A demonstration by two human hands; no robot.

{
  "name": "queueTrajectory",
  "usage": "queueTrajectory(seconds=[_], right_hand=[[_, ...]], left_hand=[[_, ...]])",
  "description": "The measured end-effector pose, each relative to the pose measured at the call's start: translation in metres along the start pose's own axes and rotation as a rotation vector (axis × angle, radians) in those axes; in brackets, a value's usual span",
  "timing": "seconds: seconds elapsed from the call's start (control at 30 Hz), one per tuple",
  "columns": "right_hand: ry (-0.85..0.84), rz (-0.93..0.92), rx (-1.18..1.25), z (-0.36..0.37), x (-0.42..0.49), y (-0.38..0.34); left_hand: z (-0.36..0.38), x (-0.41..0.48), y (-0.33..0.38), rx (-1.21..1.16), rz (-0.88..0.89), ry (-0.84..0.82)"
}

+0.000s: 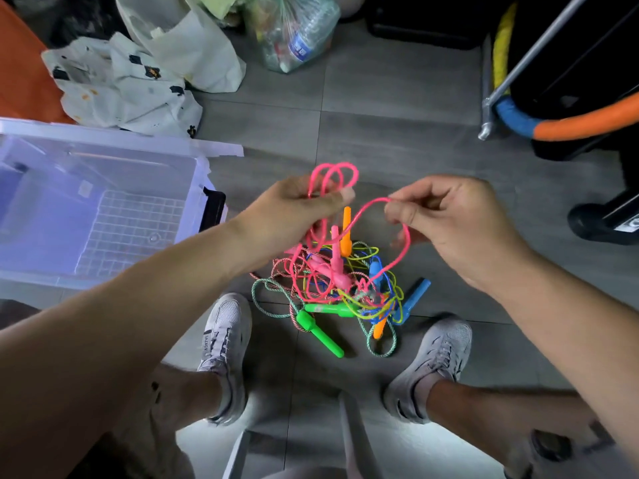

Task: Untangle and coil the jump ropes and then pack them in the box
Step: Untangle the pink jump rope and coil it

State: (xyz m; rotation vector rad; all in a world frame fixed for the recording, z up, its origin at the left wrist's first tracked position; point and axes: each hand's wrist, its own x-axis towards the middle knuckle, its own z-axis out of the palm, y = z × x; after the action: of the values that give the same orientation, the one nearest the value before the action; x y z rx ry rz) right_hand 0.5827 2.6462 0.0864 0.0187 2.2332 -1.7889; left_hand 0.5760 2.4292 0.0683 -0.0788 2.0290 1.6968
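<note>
left hand (pixel 304 205): fingers curled round pink rope (pixel 409 238) | right hand (pixel 446 219): thumb and forefinger pinch pink rope

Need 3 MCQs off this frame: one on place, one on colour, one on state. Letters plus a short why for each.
1. Where does the clear box sit relative to the tangle of ropes?
A. On the floor to its left
B. On the floor to its right
C. On the person's lap

2. What colour is the rope held by the left hand and the right hand?
A. Green
B. Blue
C. Pink

3. What state are the ropes on the floor in?
A. Each coiled apart
B. Tangled in one pile
C. Packed in the box

Answers:
1 A: the box lies on the floor at the person's left, and the tangle is in front of them.
2 C: the pink rope runs from loops gripped in the left hand to a pinch in the right.
3 B: cords and handles of several colours overlap in a single heap.
</note>
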Motion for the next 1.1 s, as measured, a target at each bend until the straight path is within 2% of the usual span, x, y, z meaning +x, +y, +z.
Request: queueTrajectory(seconds=[0.13,0.23,0.33,0.43,0.5,0.57,0.63,0.73,0.8,0.9,1.03,1.1], right_hand=[[-0.012,-0.005,0.044,0.004,-0.001,-0.004],[-0.069,0.004,0.079,0.003,-0.002,-0.004],[-0.137,0.038,0.081,0.000,-0.002,-0.001],[-0.194,0.081,-0.174,-0.005,0.001,0.013],[-0.301,0.158,-0.351,-0.006,0.002,0.025],[-0.345,0.215,-0.420,-0.006,0.002,0.037],[-0.275,0.223,-0.396,-0.007,0.002,0.038],[-0.177,0.105,-0.303,-0.005,0.002,0.015],[-0.168,0.018,-0.275,-0.001,0.001,-0.003],[-0.197,-0.038,-0.385,0.010,-0.005,-0.015],[-0.230,-0.019,-0.461,0.020,-0.012,-0.015],[-0.203,0.025,-0.420,0.023,-0.015,-0.015]], left_hand=[[0.007,-0.004,0.005,-0.077,-0.023,-0.203],[0.009,-0.003,0.006,0.036,-0.010,-0.245],[0.008,-0.002,0.003,-0.008,-0.084,-0.235],[-0.007,0.003,0.008,-0.346,-0.122,-0.151],[-0.020,0.010,0.014,-0.638,-0.094,-0.077],[-0.026,0.016,0.015,-0.788,-0.074,0.007],[-0.020,0.016,0.012,-0.751,-0.069,0.046],[-0.001,0.007,0.005,-0.625,-0.099,0.008],[0.010,0.001,0.001,-0.447,-0.054,-0.042],[0.018,-0.003,0.004,-0.227,-0.010,-0.078],[0.019,-0.005,0.003,-0.305,-0.055,-0.193],[0.019,-0.003,0.000,-0.346,-0.070,-0.163]])
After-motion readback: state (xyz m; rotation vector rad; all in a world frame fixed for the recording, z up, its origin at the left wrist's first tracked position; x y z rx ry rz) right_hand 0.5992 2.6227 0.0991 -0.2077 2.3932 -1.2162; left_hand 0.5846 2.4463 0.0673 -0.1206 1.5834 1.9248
